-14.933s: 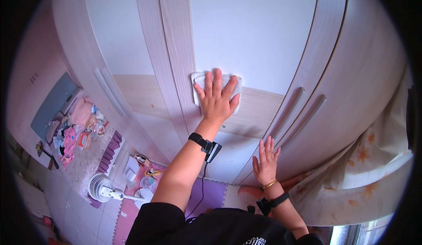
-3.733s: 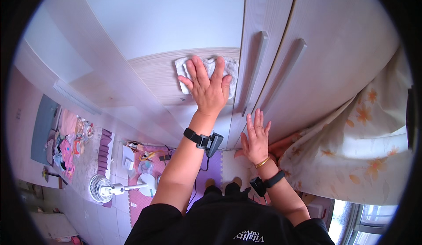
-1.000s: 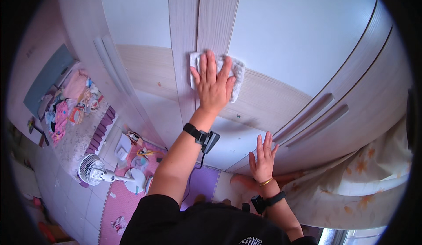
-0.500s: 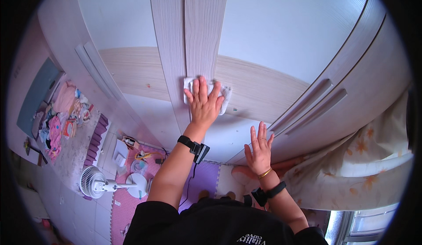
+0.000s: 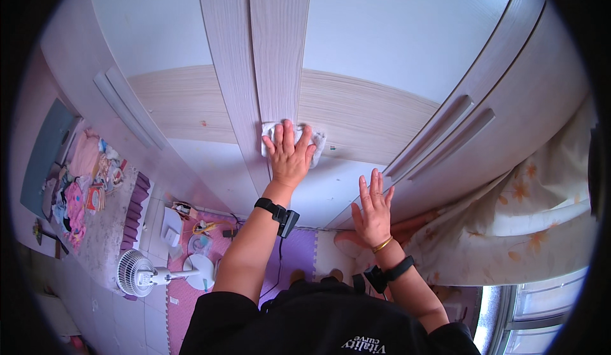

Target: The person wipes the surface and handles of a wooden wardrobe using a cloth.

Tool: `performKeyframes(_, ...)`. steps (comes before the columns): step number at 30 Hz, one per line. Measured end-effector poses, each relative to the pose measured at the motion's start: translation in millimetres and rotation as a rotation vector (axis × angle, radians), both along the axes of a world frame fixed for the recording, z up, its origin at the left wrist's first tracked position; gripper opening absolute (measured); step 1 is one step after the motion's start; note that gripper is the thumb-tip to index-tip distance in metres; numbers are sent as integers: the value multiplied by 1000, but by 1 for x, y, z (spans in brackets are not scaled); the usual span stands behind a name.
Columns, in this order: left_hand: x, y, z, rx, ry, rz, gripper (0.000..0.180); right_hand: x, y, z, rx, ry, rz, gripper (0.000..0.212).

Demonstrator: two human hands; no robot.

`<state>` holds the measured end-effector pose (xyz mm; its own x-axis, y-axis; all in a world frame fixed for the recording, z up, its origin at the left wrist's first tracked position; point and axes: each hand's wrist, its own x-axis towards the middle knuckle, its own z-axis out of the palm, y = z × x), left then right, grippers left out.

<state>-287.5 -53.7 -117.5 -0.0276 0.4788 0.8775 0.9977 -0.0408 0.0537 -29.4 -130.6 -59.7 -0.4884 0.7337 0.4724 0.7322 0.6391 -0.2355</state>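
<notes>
My left hand [image 5: 289, 163] lies flat with its fingers spread, pressing a white cloth [image 5: 317, 145] against the front of a wardrobe [image 5: 273, 49]. Under the palm, part of the cloth is hidden; its edges stick out on both sides. The cloth spans the pale wood-grain strip beside the door seam and the edge of the wood-grain band. My right hand [image 5: 374, 215] is raised lower and to the right, fingers stretched, holding nothing. It is nearest to the lower wardrobe panel and the long door handles [image 5: 439, 140], apparently not touching them.
On the right hangs a cream curtain [image 5: 509, 208] with orange flowers, near a window [image 5: 541, 317]. At left stand a white fan [image 5: 135, 272] and a bed [image 5: 105, 227] heaped with clothes [image 5: 76, 208]. Pink and purple foam mats [image 5: 299, 253] cover part of the tiled floor.
My left hand and the cloth have slid a little downward along the wardrobe front. The whole view has shifted slightly. My right hand stays raised in nearly the same pose.
</notes>
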Motion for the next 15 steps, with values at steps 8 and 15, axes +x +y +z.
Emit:
performKeyframes(8,8,14,81,129,68,9,61,-8,-3,0,-8,-19,6,75)
performKeyframes(15,1,1,-1,24,121,24,63,-5,-10,3,-22,8,9,77)
